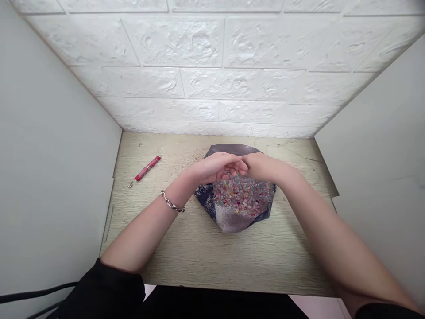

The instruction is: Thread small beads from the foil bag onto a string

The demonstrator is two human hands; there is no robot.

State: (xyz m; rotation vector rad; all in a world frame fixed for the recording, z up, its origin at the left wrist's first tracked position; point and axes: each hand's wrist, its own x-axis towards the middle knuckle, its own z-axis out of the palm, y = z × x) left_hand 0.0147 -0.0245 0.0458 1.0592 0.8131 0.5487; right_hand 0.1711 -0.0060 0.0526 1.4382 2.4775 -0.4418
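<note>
Over the middle of the table, my left hand [222, 167] and my right hand [258, 165] meet, touching at the fingertips. The left fingers are curled inward with the thumb laid along the top; whatever they pinch is too small or hidden to make out. My right hand is bent down at the wrist, and its fingers are mostly out of sight. Below both hands, a heap of small mixed beads [241, 197], pink, red, white and clear, lies on a dark blue patterned cloth [206, 200] with a greyish inner side. The hands cover the heap's far part.
To the left lies a slim red stick-shaped packet [148, 168] with a silver band, small shiny bits [130, 184] at its near end. Thin thread curls at the back right. White brick-patterned wall [199, 84] and grey side panels [49, 133] enclose the wooden table [186, 261].
</note>
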